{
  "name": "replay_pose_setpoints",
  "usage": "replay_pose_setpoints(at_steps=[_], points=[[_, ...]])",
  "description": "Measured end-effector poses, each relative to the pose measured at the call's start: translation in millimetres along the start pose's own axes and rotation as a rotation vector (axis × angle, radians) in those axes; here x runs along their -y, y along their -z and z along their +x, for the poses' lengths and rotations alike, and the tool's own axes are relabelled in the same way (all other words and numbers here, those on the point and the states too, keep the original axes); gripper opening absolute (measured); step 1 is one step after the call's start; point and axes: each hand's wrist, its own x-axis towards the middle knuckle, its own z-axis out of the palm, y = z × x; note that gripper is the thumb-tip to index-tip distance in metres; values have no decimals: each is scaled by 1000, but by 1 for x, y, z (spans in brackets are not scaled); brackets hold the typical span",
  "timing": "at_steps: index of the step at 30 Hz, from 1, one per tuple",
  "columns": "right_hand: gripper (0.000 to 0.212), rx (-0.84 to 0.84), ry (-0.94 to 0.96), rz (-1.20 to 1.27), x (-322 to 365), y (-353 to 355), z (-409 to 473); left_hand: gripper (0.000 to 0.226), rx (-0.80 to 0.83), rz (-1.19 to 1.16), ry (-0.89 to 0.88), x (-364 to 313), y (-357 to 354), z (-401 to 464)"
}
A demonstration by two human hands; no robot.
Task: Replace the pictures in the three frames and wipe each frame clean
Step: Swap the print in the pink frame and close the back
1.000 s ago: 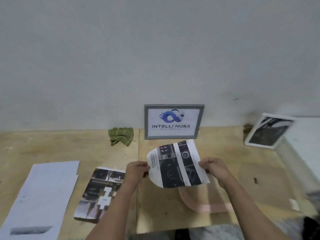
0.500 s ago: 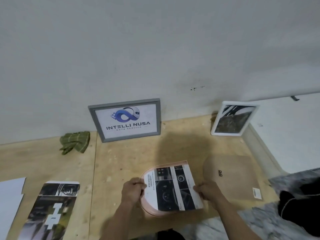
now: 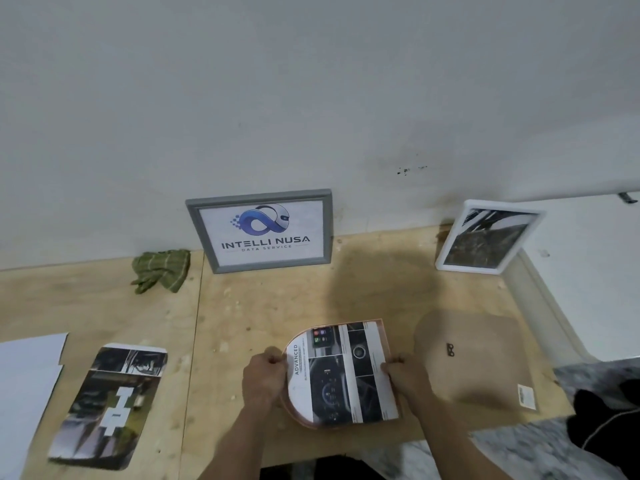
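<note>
New print laid onto the pink frame

On the plywood table [image 3: 242,306], the grey frame [image 3: 259,230] and white frame [image 3: 488,237] lean on the wall. The backing board [image 3: 478,355] lies right of the pink frame [image 3: 294,415], where the print [image 3: 343,372], held in the air a second ago, now lies. Left hand [image 3: 263,375] and right hand [image 3: 405,375] pinch its edges; seating comes next, probably.

Plywood tabletop [image 3: 263,306], green cloth [image 3: 161,270], grey frame [image 3: 259,230], white frame [image 3: 485,237], brown backing board [image 3: 485,368], loose print [image 3: 110,403], pink frame [image 3: 341,375]
</note>
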Motion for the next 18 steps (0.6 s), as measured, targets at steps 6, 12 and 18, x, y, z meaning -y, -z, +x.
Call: replay_pose_setpoints(at_steps=[6, 12, 18], points=[[9, -108, 35, 8, 2, 13, 5, 33, -52, 47, -81, -23, 1, -14], [21, -302, 12, -129, -23, 83, 32, 24, 93, 34, -226, -67, -47, -18], [48, -423, -243, -317, -68, 168, 41, 11, 446, 142, -232, -115, -142, -29]])
